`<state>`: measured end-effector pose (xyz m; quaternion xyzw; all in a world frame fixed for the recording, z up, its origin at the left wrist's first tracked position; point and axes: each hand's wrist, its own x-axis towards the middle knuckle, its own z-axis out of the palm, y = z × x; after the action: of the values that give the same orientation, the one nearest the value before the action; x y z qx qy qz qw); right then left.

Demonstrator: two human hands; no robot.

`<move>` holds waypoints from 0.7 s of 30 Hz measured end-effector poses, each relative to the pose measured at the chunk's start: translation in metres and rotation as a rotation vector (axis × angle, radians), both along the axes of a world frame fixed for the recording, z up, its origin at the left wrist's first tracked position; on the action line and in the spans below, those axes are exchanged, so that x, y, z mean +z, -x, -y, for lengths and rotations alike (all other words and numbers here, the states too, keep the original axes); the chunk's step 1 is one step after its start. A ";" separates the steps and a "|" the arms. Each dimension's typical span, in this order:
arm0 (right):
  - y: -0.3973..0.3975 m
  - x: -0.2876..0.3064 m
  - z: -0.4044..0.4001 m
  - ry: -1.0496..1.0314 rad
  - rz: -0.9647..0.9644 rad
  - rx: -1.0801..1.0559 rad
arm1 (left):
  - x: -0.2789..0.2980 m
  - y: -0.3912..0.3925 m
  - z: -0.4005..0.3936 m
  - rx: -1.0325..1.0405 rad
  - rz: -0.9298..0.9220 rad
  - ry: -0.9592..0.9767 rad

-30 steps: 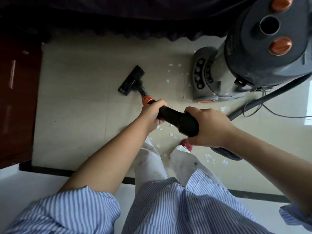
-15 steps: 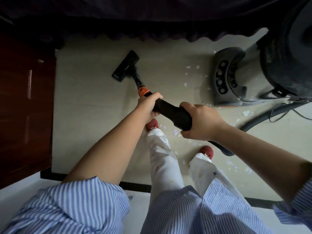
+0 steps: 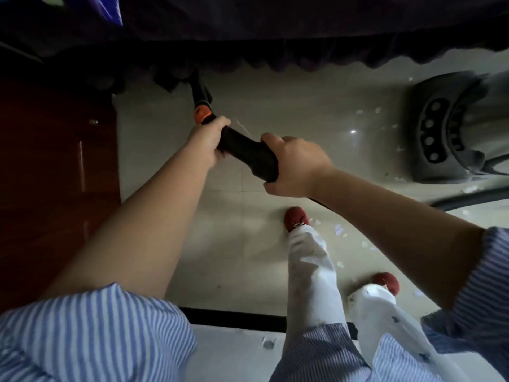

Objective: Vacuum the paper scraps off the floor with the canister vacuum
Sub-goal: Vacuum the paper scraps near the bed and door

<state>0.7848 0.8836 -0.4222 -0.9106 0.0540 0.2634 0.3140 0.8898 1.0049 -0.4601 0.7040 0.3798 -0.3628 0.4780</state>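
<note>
Both hands hold the black vacuum wand handle [image 3: 248, 151]. My left hand [image 3: 210, 140] grips it just below the orange collar [image 3: 202, 114]. My right hand [image 3: 293, 165] grips the thicker rear end. The wand [image 3: 199, 89] runs up and away, and its floor head is hidden under the dark ruffled bed skirt [image 3: 275, 56]. The grey canister vacuum [image 3: 451, 128] stands at the right, its hose [image 3: 468, 199] trailing behind my right arm. White paper scraps [image 3: 340, 230] lie on the beige tile by my feet and near the canister.
A dark red wooden cabinet [image 3: 55, 175] fills the left side. The bed skirt closes off the far edge of the floor. A black threshold strip [image 3: 234, 317] crosses behind my red-slippered feet [image 3: 296, 217]; one scrap [image 3: 267, 343] lies on the white floor beyond it.
The wand has been pushed forward, so the floor head went from open tile to under the bed skirt. I have stepped forward and left; the canister now sits farther right in view.
</note>
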 end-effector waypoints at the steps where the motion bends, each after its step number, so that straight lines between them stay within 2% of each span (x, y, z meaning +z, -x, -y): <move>1: -0.009 -0.004 -0.008 0.000 0.012 0.005 | -0.002 -0.008 -0.007 0.009 0.012 -0.017; 7: -0.015 -0.017 -0.029 -0.009 -0.032 0.052 | -0.006 -0.019 -0.030 -0.039 -0.049 -0.007; 13: 0.004 -0.022 0.008 0.008 -0.100 -0.025 | -0.005 0.007 -0.004 0.011 -0.044 0.122; 17: 0.024 0.002 0.030 0.009 -0.080 -0.016 | 0.008 0.028 0.020 0.020 -0.063 0.097; 21: 0.069 0.036 0.057 0.020 -0.103 -0.008 | 0.017 0.068 0.047 0.141 -0.103 0.151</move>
<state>0.7163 0.8265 -0.3867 -0.8986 0.0762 0.3082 0.3029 0.8220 0.9581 -0.4428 0.6181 0.4241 -0.3913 0.5338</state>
